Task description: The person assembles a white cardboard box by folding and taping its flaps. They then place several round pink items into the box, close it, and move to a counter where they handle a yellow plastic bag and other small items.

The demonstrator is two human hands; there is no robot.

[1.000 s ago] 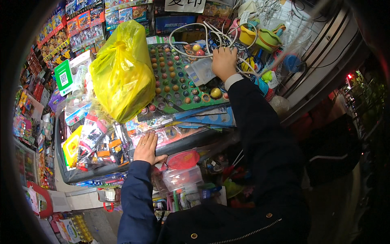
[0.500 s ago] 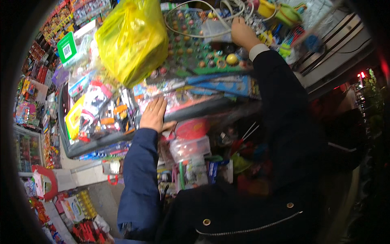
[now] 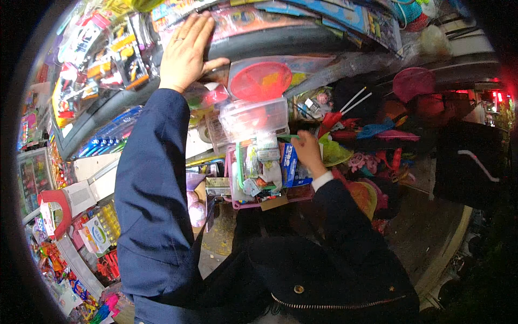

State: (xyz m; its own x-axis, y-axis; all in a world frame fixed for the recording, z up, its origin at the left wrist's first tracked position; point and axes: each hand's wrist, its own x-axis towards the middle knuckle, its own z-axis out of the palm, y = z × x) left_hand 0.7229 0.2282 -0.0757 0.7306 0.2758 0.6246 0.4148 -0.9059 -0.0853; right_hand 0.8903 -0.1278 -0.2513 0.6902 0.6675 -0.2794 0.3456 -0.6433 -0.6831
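My left hand (image 3: pixel 186 54) lies flat at the upper left, fingers stretched and thumb apart, on plastic-wrapped goods by the thick black edge (image 3: pixel 259 44) of the display. My right hand (image 3: pixel 307 151) is lower, at the right side of a pink basket (image 3: pixel 244 206) with small packets in it. Its fingers are curled together beside a green strip (image 3: pixel 290 136) and above a blue box (image 3: pixel 291 162). Whatever sits between those fingertips is hidden. A clear plastic box (image 3: pixel 254 116) stands behind the basket, with a red round item (image 3: pixel 260 80) beyond it.
Packaged toys (image 3: pixel 121 51) cover the upper left of the display. Blue pens (image 3: pixel 110 135) lie below its edge. Two white sticks (image 3: pixel 356 100) poke up right of the clear box. A yellow-green item (image 3: pixel 335 151) and pink trinkets (image 3: pixel 364 162) lie right of my hand.
My right hand has come down from the white cable at the top to the pink basket. The view has tilted lower; the yellow bag has mostly left it. My left hand stays at the display edge.
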